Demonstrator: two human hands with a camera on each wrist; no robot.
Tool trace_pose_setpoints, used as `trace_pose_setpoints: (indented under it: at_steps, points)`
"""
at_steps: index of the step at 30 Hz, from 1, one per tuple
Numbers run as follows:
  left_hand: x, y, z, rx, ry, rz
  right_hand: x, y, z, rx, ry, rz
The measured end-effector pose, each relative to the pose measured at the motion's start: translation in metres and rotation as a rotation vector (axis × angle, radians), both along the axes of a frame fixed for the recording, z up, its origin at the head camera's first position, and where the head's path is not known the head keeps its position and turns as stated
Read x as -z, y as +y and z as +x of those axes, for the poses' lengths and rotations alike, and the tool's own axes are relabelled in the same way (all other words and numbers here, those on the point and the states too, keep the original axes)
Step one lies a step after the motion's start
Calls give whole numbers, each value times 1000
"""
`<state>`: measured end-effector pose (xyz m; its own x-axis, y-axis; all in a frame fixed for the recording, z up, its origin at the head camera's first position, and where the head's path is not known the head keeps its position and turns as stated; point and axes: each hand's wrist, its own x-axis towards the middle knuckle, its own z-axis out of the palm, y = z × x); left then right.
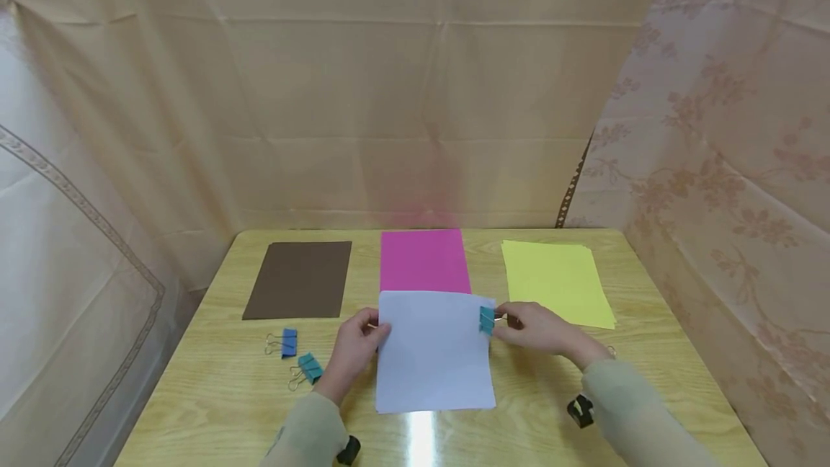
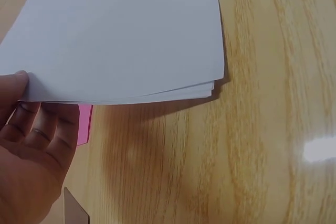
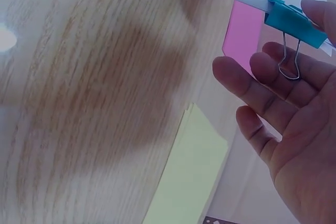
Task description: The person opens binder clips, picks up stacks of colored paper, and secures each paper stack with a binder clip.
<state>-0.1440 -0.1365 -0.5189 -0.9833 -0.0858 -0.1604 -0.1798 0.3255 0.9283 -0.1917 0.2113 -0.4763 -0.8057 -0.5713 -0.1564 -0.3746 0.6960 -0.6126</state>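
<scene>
While L hand [image 1: 357, 344] pinches white sheets [image 1: 431, 359] just in front of pink paper [image 1: 424, 261], R hand [image 1: 538, 326] holds teal clip [image 1: 486, 320] nr pink paper's front R corner; prob. best to square fanned sheets so clip bites evenly.

White sheets [image 1: 434, 352]: smooth matt paper. Teal clip [image 3: 294, 23]: smooth, w/ shiny metal wire handle [image 3: 297, 72]. Tbl [image 1: 194, 395]: wood-grain, glossy (glare's v. bright). Backdrop [image 1: 363, 92]: creased matt cloth.
</scene>
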Motion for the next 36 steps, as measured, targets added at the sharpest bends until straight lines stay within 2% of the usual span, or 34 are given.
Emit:
trace_pose_setpoints:
  at_steps: [7,12,26,36]
  points:
    - [2,2,-3,-21,-35,-38,8,-3,-1,42,11,8]
    - [5,3,-4,-13,-42,-72,15,-5,0,84,15,24]
    - [10,5,-4,17,67,-224,25,-13,3,149,60,91]
    - [13,7,-2,29,30,-346,31,-15,4,157,65,130]
